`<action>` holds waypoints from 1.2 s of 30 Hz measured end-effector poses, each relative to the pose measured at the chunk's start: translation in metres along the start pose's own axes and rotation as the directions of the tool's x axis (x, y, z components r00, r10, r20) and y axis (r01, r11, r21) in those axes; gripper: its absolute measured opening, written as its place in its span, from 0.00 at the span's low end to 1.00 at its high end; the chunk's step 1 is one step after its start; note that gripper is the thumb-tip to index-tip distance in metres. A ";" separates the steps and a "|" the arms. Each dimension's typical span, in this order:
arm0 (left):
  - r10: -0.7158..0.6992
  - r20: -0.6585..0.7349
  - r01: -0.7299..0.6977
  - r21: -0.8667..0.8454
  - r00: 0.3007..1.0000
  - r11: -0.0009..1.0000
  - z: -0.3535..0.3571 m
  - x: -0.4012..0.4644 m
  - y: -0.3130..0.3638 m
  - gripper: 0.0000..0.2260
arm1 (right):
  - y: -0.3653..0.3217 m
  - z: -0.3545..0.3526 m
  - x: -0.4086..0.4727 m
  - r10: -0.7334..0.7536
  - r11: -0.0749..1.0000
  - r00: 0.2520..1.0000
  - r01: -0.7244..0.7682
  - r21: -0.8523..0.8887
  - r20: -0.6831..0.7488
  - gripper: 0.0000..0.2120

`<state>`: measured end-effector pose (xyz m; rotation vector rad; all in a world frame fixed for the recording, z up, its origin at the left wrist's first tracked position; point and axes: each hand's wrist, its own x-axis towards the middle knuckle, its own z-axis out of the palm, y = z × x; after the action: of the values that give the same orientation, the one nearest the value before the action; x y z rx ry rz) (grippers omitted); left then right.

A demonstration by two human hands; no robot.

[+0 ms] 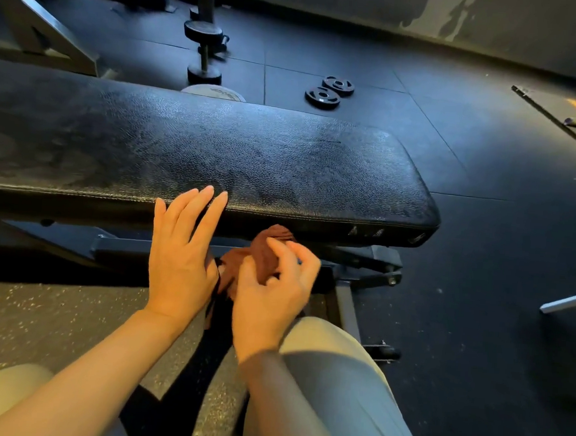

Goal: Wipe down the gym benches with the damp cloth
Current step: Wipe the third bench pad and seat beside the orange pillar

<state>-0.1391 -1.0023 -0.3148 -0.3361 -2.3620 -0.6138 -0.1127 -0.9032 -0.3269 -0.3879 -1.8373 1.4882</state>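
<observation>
A black padded bench [196, 151] runs across the scene from left to right, its grained top mottled with dull patches. In front of its near edge the left hand [180, 255] is spread flat, fingers straight and holding nothing, fingertips just over the pad's edge. Just right of it, the right hand [274, 289] curls its fingers around a bunched brown cloth [266, 250], held below the bench's near side. Two weight plates [328, 91] lie on the far floor.
</observation>
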 end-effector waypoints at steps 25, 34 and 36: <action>-0.026 0.061 0.025 0.013 0.998 1.000 -0.006 0.002 0.006 0.33 | -0.014 -0.008 0.010 0.081 0.996 0.995 -0.083 0.027 0.052 0.19; -0.029 0.089 0.023 0.059 0.996 0.998 -0.007 -0.001 0.008 0.42 | -0.013 -0.019 0.025 0.157 0.985 0.971 -0.140 0.105 -0.182 0.19; -0.038 0.088 0.033 0.058 0.995 0.998 -0.007 -0.001 0.008 0.42 | -0.009 -0.015 0.025 0.120 0.989 0.989 -0.112 0.092 -0.090 0.21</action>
<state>-0.1317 -0.9990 -0.3079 -0.3026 -2.4699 -0.5571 -0.1176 -0.8799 -0.3086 -0.5222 -1.6944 1.5945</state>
